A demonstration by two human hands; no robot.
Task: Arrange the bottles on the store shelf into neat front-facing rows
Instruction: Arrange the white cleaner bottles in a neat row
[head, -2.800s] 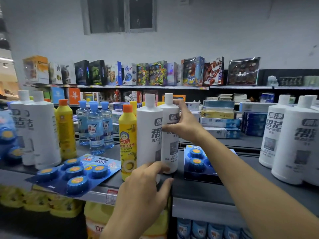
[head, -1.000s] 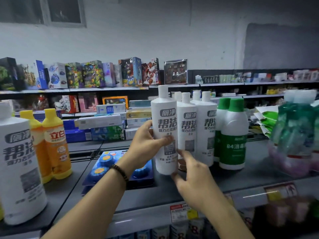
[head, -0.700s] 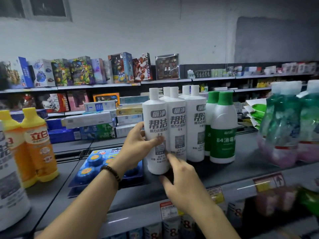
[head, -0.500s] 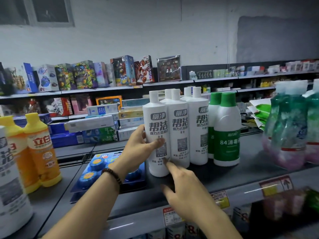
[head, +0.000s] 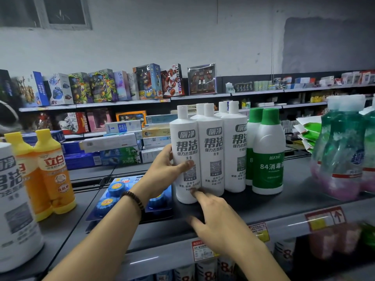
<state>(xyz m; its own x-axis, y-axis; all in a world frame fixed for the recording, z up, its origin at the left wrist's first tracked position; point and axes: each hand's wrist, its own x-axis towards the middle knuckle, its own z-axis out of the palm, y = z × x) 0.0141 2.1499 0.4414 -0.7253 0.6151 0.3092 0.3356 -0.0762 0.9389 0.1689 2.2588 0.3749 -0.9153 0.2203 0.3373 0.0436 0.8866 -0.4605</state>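
Dark grey shelf (head: pixel 253 207), seen from the front and slightly above. Near the middle of its front edge, a white bottle (head: pixel 183 142), upright with the label forward, at the left end of a front row of three alike. Just beside it on the right, a second white bottle (head: pixel 213 151), then a third white bottle (head: pixel 235 155), with more white caps behind these.

Left hand (head: pixel 162 171), beaded bracelet at the wrist, on the left flank of the white bottle. Grip clamped round it, thumb across the label, other fingers hidden behind.

Right hand (head: pixel 217 220) lower and nearer the front edge, grip apart. Forefinger stretched out, its tip against the foot of the white bottle close to the seam with the second white bottle. Thumb spread aside over the shelf.

Immediately right of the white row, two green-capped bottles (head: pixel 267 159) with green labels, one partly behind the other. Toward the right end of the shelf, green refill pouches (head: pixel 341 151), blurred.

Left of the white bottle, flat on the shelf, a blue pack (head: pixel 119 189) of round blue blocks, partly covered by the left wrist. Toward the left end, two yellow bottles (head: pixel 52 171) side by side. At the extreme left, a large white bottle (head: pixel 14 199), cut off by the frame.

Price tags (head: pixel 200 251) on the front rail. On far shelves against the wall, toy boxes (head: pixel 101 88).
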